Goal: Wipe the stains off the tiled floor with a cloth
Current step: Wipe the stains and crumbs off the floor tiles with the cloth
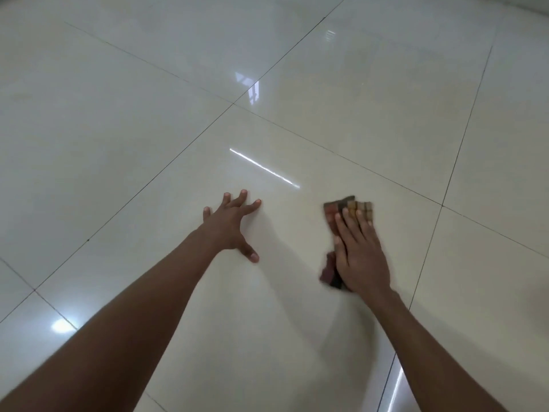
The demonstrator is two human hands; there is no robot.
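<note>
Head view, one moment, listed left to right.

Tiled floor (pixel 297 84): glossy cream tiles, dark grout lines, ceiling lights reflected; no stain can be made out on the near tile.

Left hand (pixel 230 230): fingers spread and straight, palm down, planted on the tile as a brace; holds nothing.

Checked cloth (pixel 350 208): folded, brown and orange plaid, flat on the same tile, right of the left hand and well apart from it. Long axis runs near to far.

Right hand (pixel 361 254): laid flat on top of the cloth, straight fingers pressing it to the floor, edges blurred; evidently the wiping hand.

Writing, brands, labels: none legible.
</note>
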